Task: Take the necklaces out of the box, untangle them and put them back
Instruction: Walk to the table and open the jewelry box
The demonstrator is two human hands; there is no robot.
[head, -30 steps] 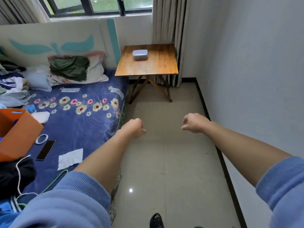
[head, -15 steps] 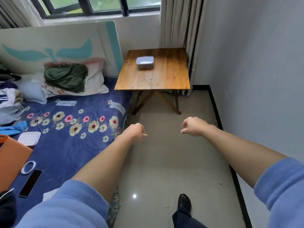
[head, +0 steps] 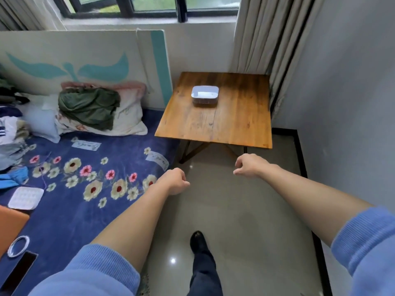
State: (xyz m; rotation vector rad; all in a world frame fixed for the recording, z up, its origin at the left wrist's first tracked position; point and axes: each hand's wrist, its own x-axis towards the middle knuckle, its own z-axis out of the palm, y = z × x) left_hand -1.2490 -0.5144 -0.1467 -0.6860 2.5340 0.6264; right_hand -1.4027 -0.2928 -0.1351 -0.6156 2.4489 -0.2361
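1. Two hands are held out in front, over the floor (head: pixel 235 221). The left hand (head: pixel 176 181) is curled in a loose fist. The right hand (head: pixel 249 166) has its fingers bent down. Both hold nothing.
2. The box (head: pixel 205 96) sits on the bench (head: pixel 235 124), near the back and a bit to the left. The bench stands beside the bed (head: pixel 74 210), under the window.
3. I cannot see the necklaces. I think they are inside the box, but the box is too far off to tell.
4. The hands are well apart from the box, with bare floor and the front of the bench in between. One shoe (head: pixel 197 240) is out in front on the floor.
5. So I think this is the very first step: getting to the bench. Nothing has been taken out yet.
6. Next, the person needs to get close enough to reach over the front edge of the bench.
7. Then the hands must uncurl. One can hold the box steady, and the other can lift the necklaces out.
8. Tangled chains are thin and catch on each other, so a slow, soft lift seems best.
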